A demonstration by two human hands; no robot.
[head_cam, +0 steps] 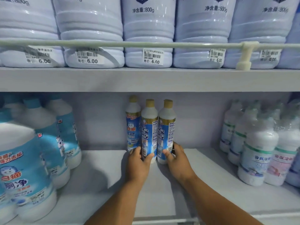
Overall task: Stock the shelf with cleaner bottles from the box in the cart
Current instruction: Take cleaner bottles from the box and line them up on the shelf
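Three slim white cleaner bottles with gold caps and blue labels stand upright at the back middle of the lower shelf [100,172]. My left hand [138,166] grips the base of the middle bottle [149,127]. My right hand [177,159] grips the base of the right bottle [166,125]. The third bottle [133,125] stands just behind and to the left, untouched by either hand. Both held bottles rest on the shelf, side by side. The box and cart are out of view.
Large blue-and-white jugs [24,168] fill the shelf's left side. Shrink-wrapped white bottles [258,151] stand at the right. The upper shelf [146,79] holds a row of big pale bottles [147,30] with 6.00 price tags behind a rail [146,44].
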